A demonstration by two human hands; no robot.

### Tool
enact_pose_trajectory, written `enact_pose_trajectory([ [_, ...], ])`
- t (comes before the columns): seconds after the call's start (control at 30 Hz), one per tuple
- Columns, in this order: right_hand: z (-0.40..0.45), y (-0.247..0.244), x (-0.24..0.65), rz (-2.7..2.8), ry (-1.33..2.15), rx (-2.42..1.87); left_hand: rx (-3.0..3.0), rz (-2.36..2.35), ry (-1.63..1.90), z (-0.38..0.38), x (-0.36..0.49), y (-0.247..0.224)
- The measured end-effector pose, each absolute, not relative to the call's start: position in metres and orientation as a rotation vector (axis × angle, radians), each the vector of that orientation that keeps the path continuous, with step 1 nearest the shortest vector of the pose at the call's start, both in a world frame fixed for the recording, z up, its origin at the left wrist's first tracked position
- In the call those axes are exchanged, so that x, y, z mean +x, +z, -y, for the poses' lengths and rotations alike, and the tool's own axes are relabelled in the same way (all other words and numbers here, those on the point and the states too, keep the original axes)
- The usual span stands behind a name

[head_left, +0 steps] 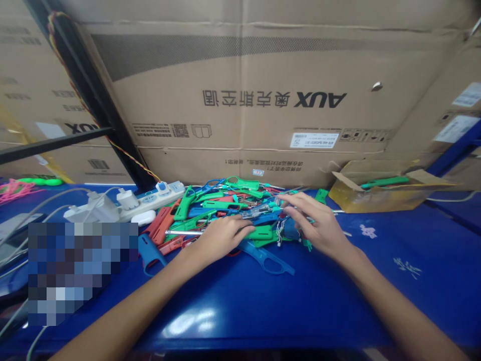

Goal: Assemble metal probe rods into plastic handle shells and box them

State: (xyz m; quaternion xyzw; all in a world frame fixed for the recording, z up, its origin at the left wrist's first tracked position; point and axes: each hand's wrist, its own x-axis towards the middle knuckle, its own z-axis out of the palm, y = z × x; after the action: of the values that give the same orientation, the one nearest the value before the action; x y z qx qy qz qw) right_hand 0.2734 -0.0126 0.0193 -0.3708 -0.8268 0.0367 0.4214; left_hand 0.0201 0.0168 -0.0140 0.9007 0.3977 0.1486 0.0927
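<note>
A heap of long-necked gas lighters (225,205) with green, red and blue plastic handles and metal tubes lies on the blue table. My left hand (225,234) rests at the heap's front, fingers curled down and thumb towards a green lighter handle (261,233); what is under the fingers is hidden. My right hand (313,218) hovers over the heap's right side with its fingers apart. Just below its fingertips are a dark blue piece (291,229) and white cords (279,232). In front lies a translucent blue lighter handle (266,259).
A white power strip (152,200) with plugs and cables stands left of the heap. An open cardboard box (376,199) holding green pieces is at the right. Large cartons (240,65) form the back wall. A pixelated patch covers the left front.
</note>
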Motion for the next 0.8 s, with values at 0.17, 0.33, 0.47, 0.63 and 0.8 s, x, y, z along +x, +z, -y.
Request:
enact_pose_trajectory([
  [0.17, 0.0154, 0.0189, 0.2732, 2.107, 0.254, -0.931, 2.69, -1.178, 0.443, -0.0158, 0.0202, -0.013],
  [0.33, 0.0132, 0.0166, 0.2734, 1.985, 0.352, -0.905, 2.698, -1.18, 0.447, -0.0155, 0.0199, -0.0137],
  [0.47, 0.0127, 0.0174, 0.272, 2.004, 0.278, -0.819, 2.699, -1.172, 0.471, -0.0162, 0.0202, -0.0142],
  [0.63, 0.0107, 0.0168, 0.2718, 2.02, 0.158, -0.821, 2.699, -1.153, 0.492, -0.0174, 0.0206, -0.0152],
  [0.8, 0.0102, 0.0154, 0.2745, 2.058, 0.142, -0.893, 2.723, -1.144, 0.535, -0.0178, 0.0201, -0.0171],
])
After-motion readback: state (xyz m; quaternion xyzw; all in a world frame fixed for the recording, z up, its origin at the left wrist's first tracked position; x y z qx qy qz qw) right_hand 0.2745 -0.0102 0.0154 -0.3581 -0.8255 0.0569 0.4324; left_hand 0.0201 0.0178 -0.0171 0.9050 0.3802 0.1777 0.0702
